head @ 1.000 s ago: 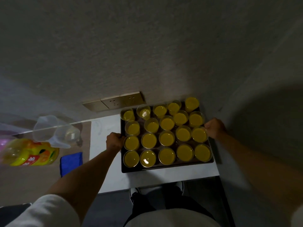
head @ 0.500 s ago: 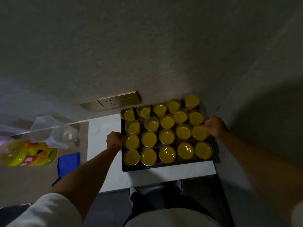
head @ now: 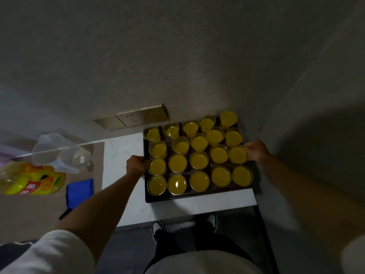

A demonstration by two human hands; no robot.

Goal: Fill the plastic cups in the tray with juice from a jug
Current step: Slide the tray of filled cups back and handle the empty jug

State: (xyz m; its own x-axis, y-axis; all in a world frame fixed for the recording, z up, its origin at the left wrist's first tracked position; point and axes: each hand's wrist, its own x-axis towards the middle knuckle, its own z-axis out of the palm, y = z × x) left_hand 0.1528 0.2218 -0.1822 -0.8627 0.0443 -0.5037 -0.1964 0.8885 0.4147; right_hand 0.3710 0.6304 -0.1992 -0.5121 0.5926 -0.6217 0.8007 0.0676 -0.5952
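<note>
Left hand (head: 135, 165) and right hand (head: 255, 150) grip opposite edges of the tray (head: 197, 195) (all cups (head: 199, 160) hold juice) on the white surface (head: 122, 155).

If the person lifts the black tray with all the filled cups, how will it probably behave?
The tray will likely feel heavy, since about twenty cups on it hold yellow juice. The juice may slosh or spill if it tilts, as the cups look nearly full and have no lids. The left hand and right hand at opposite edges should help keep it level.

White counter (head: 126, 155) carries the dark tray (head: 197, 196) (apparently flat); jug (head: 59, 153) rests alongside.
</note>
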